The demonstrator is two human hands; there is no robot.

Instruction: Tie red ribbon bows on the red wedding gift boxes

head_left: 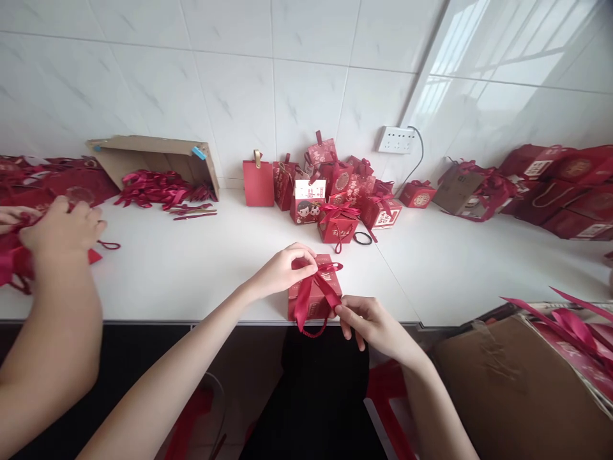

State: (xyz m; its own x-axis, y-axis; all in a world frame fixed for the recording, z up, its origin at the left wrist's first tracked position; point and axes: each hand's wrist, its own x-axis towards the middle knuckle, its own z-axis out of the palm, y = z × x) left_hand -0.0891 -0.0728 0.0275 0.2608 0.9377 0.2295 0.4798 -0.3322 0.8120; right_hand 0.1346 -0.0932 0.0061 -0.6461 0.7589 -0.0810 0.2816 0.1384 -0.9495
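Observation:
A small red gift box (306, 291) with gold lettering sits at the table's front edge, a red satin ribbon (302, 300) tied over its top. My left hand (290, 268) pinches the ribbon near its knot, above the box. Lower down on the box's right side, my right hand (366, 322) is closed on a hanging ribbon tail between thumb and forefinger. A red cord handle (316, 333) loops down over the box's front.
Several finished red boxes (338, 223) stand against the tiled wall. An open carton of ribbons (153, 188) lies back left. A co-worker's hands (62, 227) handle red ribbon at far left. A large cardboard box (517, 383) stands right, below a power strip (396, 140) on the wall.

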